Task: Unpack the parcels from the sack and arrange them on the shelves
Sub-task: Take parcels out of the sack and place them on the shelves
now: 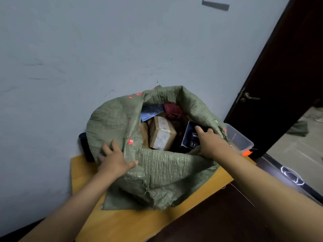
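Observation:
A green woven sack (164, 172) stands open on a yellow wooden table (122, 222) against the wall. Inside it lie several parcels: a brown cardboard box (161, 133) with white tape, a dark blue box (189, 137), a blue flat packet (151, 110) and a dark red item (172, 109). My left hand (114, 158) presses flat on the sack's left rim with fingers spread. My right hand (211, 143) reaches into the sack's mouth and grips the top of the dark blue box.
A clear plastic tub (239, 137) with an orange clip sits at the table's right end behind the sack. A dark cylinder (85, 145) stands at the sack's left. An open dark door (279, 75) is on the right. No shelves are in view.

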